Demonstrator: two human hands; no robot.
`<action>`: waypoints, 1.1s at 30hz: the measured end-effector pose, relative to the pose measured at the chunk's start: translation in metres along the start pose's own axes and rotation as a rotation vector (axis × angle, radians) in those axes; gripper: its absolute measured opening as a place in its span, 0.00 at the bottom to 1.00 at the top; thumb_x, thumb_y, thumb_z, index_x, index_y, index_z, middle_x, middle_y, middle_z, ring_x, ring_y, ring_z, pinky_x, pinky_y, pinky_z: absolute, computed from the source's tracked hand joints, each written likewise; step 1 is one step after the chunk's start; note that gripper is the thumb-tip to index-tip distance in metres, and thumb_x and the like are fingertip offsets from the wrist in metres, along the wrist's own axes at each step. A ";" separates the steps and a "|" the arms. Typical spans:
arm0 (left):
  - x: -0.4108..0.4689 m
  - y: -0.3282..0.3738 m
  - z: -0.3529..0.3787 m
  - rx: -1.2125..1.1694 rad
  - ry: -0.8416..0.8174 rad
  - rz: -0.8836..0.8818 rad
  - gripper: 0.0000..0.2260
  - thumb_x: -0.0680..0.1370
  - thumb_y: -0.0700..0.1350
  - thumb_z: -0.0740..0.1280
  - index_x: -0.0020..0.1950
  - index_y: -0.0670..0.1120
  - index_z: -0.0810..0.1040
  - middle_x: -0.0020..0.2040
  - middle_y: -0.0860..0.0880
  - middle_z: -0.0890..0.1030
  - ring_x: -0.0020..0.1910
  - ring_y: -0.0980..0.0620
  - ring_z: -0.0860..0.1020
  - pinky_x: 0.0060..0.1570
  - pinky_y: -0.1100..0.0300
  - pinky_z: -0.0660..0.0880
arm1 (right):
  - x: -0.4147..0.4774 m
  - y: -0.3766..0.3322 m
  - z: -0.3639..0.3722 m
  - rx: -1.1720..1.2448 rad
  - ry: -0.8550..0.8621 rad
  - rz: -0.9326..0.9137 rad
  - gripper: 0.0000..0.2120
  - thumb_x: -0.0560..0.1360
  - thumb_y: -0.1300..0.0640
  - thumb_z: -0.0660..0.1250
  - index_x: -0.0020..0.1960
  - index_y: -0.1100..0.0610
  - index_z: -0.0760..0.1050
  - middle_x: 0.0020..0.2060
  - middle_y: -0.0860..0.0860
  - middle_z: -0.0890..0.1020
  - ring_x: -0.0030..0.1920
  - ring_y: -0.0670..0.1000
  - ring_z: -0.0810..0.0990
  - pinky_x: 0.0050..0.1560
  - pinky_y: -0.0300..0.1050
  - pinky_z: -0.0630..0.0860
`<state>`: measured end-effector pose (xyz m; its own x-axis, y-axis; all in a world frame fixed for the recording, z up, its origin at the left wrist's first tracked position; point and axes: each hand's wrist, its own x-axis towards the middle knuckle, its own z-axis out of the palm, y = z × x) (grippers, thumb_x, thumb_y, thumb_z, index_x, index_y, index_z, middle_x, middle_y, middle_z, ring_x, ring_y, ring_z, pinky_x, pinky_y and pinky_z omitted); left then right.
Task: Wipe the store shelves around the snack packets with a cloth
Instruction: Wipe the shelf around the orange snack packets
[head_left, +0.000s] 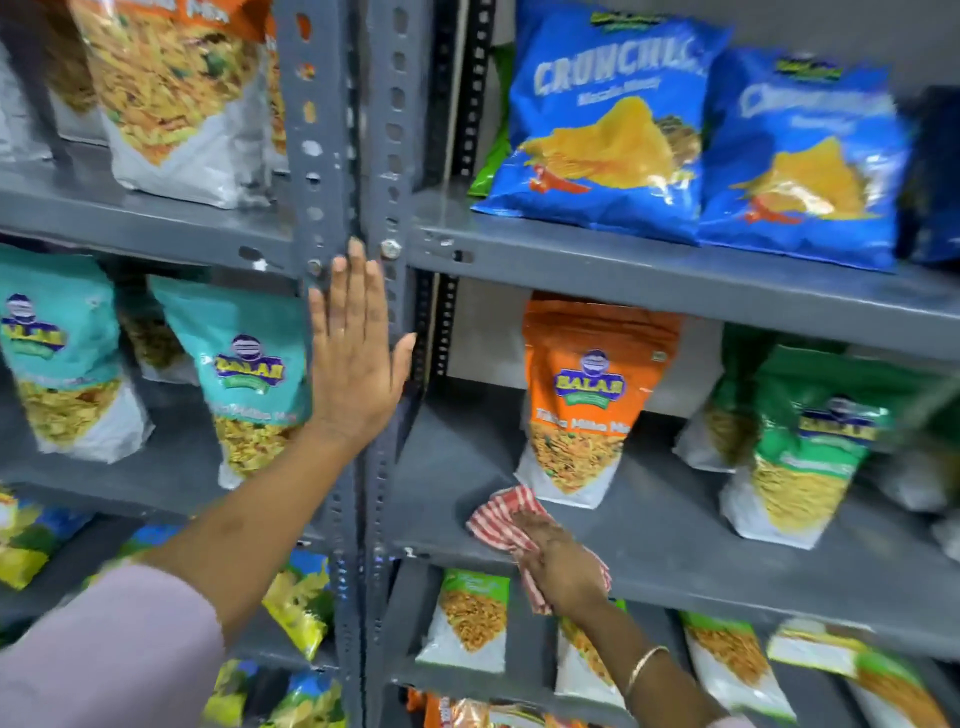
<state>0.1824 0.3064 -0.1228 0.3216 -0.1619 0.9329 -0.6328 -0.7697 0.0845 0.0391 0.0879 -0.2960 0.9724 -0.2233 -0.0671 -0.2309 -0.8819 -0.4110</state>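
Under the right hand (558, 564) lies the cloth (501, 519).

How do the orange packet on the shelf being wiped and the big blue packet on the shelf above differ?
The orange packet stands upright as a pouch with a white base; the blue packet is a puffy pillow bag leaning back. The blue one looks larger and carries big white lettering, while the orange one bears a small badge logo. The cloth under the right hand lies just in front of the orange packet, not near the blue. Both face forward on grey shelves.
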 end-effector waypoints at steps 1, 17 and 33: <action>-0.014 0.011 0.002 -0.034 -0.014 0.002 0.32 0.76 0.49 0.57 0.75 0.38 0.47 0.74 0.34 0.54 0.75 0.46 0.40 0.72 0.53 0.35 | -0.007 0.007 -0.005 0.011 0.037 0.074 0.27 0.75 0.46 0.52 0.74 0.49 0.61 0.75 0.47 0.63 0.74 0.47 0.62 0.73 0.40 0.58; -0.190 0.144 0.061 -0.085 -0.946 0.025 0.33 0.81 0.59 0.36 0.73 0.38 0.62 0.73 0.41 0.64 0.75 0.46 0.52 0.70 0.49 0.46 | -0.047 0.068 -0.071 0.166 0.049 0.243 0.17 0.79 0.56 0.60 0.66 0.49 0.73 0.59 0.59 0.82 0.58 0.57 0.80 0.54 0.45 0.74; -0.216 0.192 0.108 -0.029 -0.884 -0.194 0.34 0.80 0.61 0.42 0.62 0.38 0.77 0.63 0.42 0.77 0.60 0.42 0.77 0.63 0.53 0.59 | 0.046 0.154 -0.080 0.098 0.211 0.475 0.39 0.77 0.53 0.61 0.75 0.68 0.41 0.77 0.61 0.45 0.78 0.58 0.44 0.78 0.49 0.43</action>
<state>0.0673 0.1270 -0.3460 0.8407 -0.4551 0.2934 -0.5246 -0.8190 0.2326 0.0457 -0.0913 -0.2901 0.7316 -0.6763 -0.0864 -0.6304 -0.6228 -0.4634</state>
